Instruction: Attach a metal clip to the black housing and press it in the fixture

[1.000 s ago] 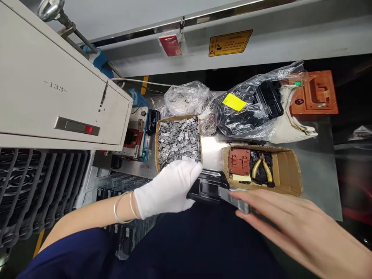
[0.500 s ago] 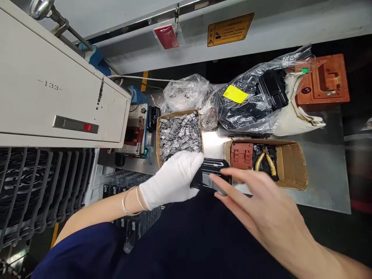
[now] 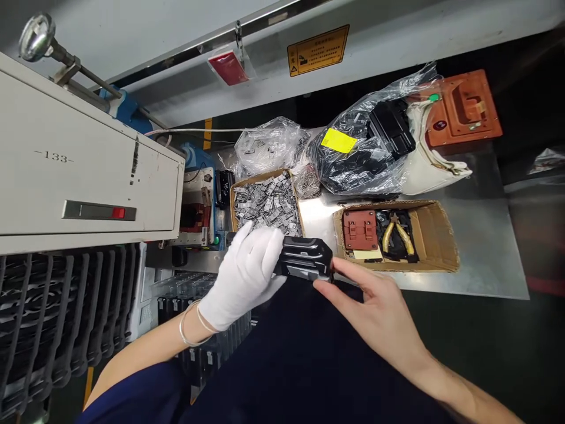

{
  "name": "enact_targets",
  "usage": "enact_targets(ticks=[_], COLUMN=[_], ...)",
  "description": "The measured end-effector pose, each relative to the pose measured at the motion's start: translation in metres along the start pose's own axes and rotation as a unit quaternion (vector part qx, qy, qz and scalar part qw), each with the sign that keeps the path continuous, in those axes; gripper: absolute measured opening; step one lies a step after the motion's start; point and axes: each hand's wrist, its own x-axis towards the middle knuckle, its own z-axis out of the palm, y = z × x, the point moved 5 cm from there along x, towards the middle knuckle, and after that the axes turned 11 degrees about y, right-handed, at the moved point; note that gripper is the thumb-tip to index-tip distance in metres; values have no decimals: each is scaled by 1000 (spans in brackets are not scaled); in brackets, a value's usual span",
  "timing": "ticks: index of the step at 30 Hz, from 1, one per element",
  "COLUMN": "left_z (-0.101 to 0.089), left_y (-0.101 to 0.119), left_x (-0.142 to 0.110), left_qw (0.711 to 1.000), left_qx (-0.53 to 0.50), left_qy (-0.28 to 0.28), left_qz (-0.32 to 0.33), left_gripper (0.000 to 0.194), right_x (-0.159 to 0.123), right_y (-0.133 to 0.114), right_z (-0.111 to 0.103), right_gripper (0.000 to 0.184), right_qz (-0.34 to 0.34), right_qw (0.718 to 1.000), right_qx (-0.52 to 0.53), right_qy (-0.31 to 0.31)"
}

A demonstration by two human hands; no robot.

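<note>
My left hand, in a white cotton glove with a bangle at the wrist, holds a black plastic housing from its left side. My right hand is bare, with thumb and forefinger on either side of the housing's right end. Just behind the glove lies an open cardboard tray heaped with small stamped metal pieces. To the right, a cardboard box holds a red block and gold-handled pliers.
A clear bag of metal parts and a black-filled plastic bag lie on the steel table. An orange fixture sits far right. A beige cabinet marked 133 overhangs the left side.
My right hand has moved left and up, its fingers now reaching the housing's right end. The housing has turned and shifted up in the picture. The whole view has shifted slightly left.
</note>
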Motion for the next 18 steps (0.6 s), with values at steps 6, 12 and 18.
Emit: enact_targets(ticks=[6,12,18], left_z=[-6,1,-57], left_y=[-2,-3,-24], left_x=[1,13,-11], left_qw=[999,996,982], left_qx=[-12,12,-126], left_qy=[18,-93,10], left_qz=[31,4,-143], left_gripper=[54,69,127], right_x=[-4,5,-15], right_y=[-8,27,71], right_z=[3,4,-25], right_gripper=[16,19,49], right_qz=[-18,150,361], right_qw=[996,983,901], right_qx=[83,109,219], right_qy=[-17,1,104])
